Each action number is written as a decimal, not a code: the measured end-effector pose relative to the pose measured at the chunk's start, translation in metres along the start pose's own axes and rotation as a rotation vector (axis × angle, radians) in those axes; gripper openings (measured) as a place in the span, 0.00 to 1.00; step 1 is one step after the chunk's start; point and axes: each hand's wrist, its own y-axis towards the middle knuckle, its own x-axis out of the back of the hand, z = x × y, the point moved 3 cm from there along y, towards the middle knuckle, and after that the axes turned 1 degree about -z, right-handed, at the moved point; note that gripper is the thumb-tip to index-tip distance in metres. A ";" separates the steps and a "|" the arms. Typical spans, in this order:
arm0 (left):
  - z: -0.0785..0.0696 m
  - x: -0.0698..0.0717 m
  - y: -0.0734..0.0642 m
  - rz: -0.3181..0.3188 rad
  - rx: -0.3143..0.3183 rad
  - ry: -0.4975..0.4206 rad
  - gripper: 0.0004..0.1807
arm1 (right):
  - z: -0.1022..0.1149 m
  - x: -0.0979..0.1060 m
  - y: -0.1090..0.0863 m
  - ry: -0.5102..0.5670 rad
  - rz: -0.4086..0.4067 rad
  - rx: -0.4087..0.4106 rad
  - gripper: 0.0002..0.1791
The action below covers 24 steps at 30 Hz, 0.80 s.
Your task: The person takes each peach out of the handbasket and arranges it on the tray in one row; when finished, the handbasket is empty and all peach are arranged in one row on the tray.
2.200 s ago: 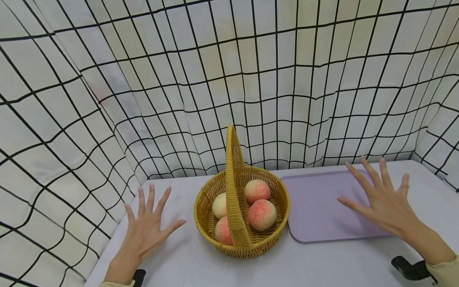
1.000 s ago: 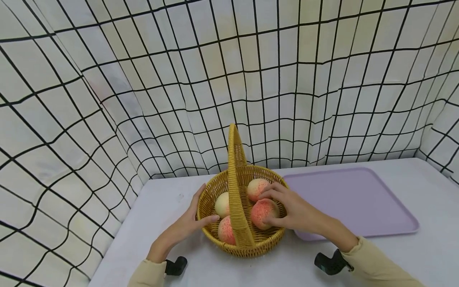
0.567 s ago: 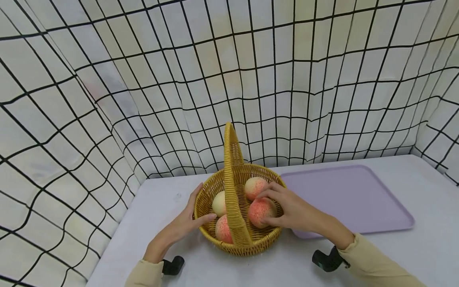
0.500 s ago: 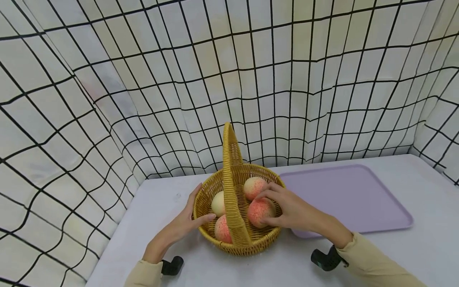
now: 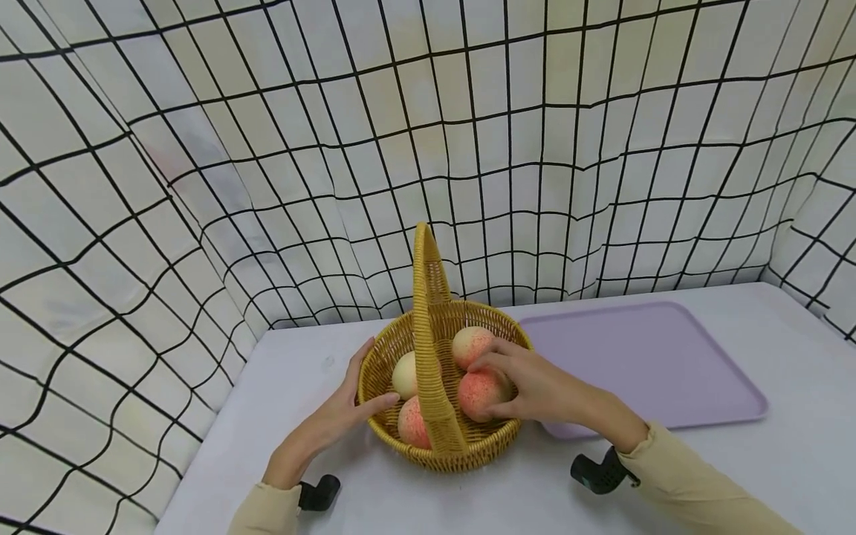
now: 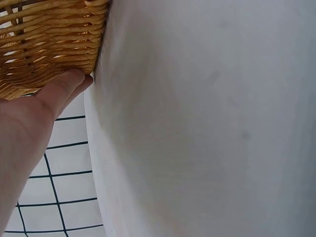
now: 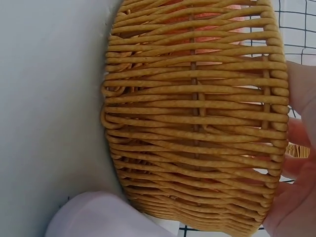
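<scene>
A yellow wicker basket (image 5: 491, 444) with a tall arched handle stands on the white table, holding several toy peaches. My right hand (image 5: 535, 383) reaches over its right rim, fingers and thumb curled round the front right peach (image 5: 480, 397). Behind that one sits another peach (image 5: 470, 345), close to my fingers. On the left side, my left hand (image 5: 341, 409) holds the basket, its thumb over the rim and its fingers along the outer wall. A pale peach (image 5: 404, 375) and a pinkish peach (image 5: 412, 425) lie at left, partly hidden by the handle.
A flat lilac tray (image 5: 642, 364) lies on the white table (image 5: 535, 498) just right of the basket. White cloth walls with a black grid (image 5: 508, 163) enclose the table's back and sides. Black wrist devices (image 5: 321, 493) hang below both wrists.
Both hands have come inward from spread poses over the table and tray. The left took hold of the basket's side, the right the front right peach. The last half second shows little movement.
</scene>
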 end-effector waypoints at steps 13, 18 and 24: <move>0.001 0.003 -0.001 -0.008 -0.005 -0.009 0.59 | 0.007 -0.012 0.020 -0.060 0.128 -0.036 0.26; 0.003 0.001 0.000 -0.007 0.011 -0.012 0.59 | 0.007 -0.016 0.021 -0.049 0.095 -0.046 0.26; 0.002 0.001 -0.001 -0.005 0.023 -0.008 0.59 | 0.009 -0.009 0.014 0.027 -0.061 -0.013 0.28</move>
